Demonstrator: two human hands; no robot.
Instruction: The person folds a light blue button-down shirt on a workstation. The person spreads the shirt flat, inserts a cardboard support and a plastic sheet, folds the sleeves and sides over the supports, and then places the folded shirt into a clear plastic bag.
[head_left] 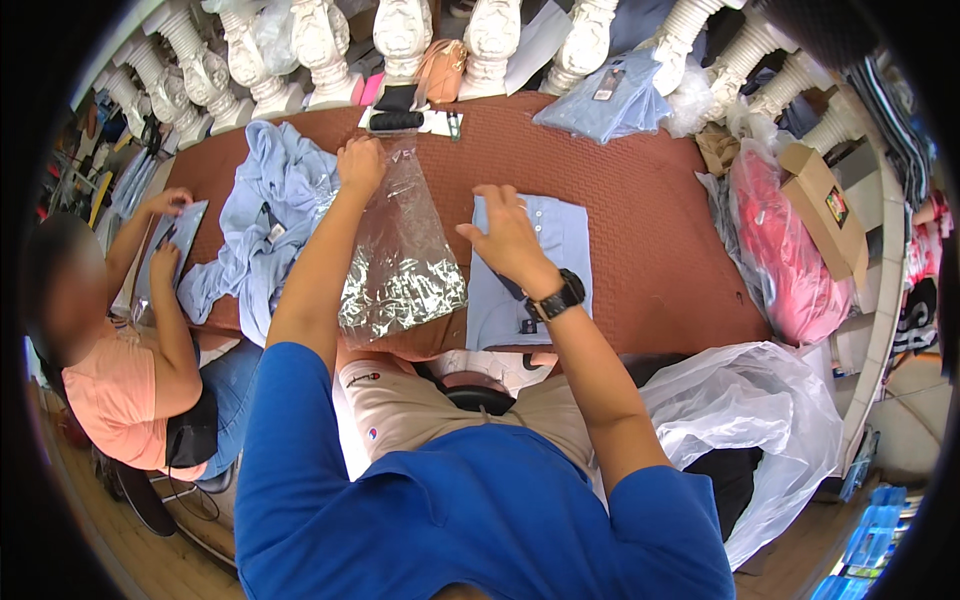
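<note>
1. Bag (400, 250): clear, crinkled plastic, glinting, lying lengthwise on the brown table (650, 260), its near end hanging over the edge.
2. Left hand (360, 165) grips the bag's far end, fingers curled.
3. Right hand (505, 235) hovers, fingers spread, over a folded pale-blue shirt (560, 250) just beside the bag.
4. Loose blue shirts (265, 215) heap left.

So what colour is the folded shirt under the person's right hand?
Light blue; the folded shirt shows best in the head view, beneath the right hand.
</note>
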